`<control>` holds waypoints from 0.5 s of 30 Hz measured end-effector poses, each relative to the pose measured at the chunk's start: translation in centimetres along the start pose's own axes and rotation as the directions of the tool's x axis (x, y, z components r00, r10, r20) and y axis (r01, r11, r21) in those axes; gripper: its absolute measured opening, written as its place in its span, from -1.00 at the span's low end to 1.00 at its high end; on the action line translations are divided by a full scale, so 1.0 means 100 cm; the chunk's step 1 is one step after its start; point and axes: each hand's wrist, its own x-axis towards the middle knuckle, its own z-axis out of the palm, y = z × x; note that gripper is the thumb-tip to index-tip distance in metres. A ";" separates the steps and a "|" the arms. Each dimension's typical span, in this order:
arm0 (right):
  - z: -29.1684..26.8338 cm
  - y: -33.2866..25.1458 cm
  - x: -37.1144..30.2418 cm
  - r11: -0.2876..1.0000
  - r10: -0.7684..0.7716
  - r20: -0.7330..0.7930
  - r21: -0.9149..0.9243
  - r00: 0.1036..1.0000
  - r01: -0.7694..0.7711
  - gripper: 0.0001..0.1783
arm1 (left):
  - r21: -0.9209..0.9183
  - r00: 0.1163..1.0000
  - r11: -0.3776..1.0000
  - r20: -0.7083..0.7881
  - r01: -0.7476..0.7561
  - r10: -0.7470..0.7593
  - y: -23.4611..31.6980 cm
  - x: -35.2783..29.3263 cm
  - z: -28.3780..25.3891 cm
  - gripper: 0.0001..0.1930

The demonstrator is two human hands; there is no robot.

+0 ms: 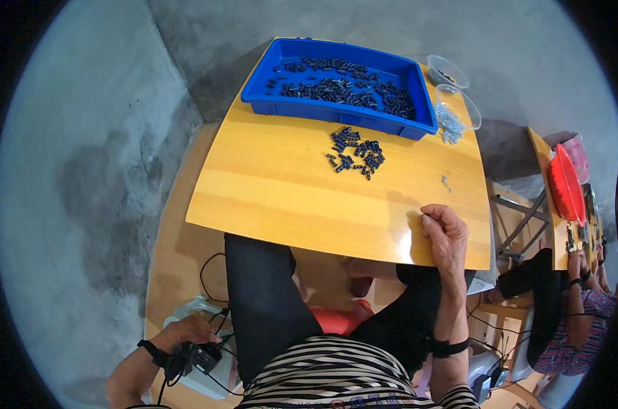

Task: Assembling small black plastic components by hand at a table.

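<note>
My right hand [447, 235] is over the near right part of the yellow table [275, 198]. Its thumb and fingers are pressed together; whatever may be between them is too small to make out. Low beside my left thigh is my left hand [192, 328], with its fingers bunched, next to a black device with cables [203, 356]. I cannot see what is inside those fingers. A loose pile of small black cylindrical parts [372, 155] lies in the table's middle. Several small pale pieces [446, 182] are beyond my right hand.
A blue tray [336, 116] of black parts stands at the table's far side. Beside it are a clear tub [478, 121] of small clear pieces and another round tub [462, 80]. A pale plastic stool [220, 388] is at my left. At right, a co-worker [581, 320] sits near a red basin [566, 184].
</note>
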 end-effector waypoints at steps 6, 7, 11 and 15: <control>0.001 -0.003 0.003 0.990 0.073 0.089 0.113 0.993 -0.083 -0.88 | -0.002 0.983 0.998 -0.173 -0.063 0.062 -0.029 0.006 0.034 -0.38; 0.000 -0.006 0.003 0.980 0.115 0.117 0.147 0.987 -0.131 -0.87 | -0.101 0.986 0.991 -0.150 -0.093 0.078 -0.020 -0.002 0.020 -0.38; 0.008 -0.028 0.011 0.959 0.187 0.206 0.176 0.961 -0.224 -0.86 | -0.084 0.976 0.978 -0.090 0.190 -0.197 0.011 -0.024 -0.034 -0.42; 0.034 -0.036 0.030 0.976 0.102 0.262 0.161 0.960 -0.148 -0.85 | -0.095 0.929 0.995 -0.366 0.028 -0.061 0.047 -0.069 -0.102 -0.51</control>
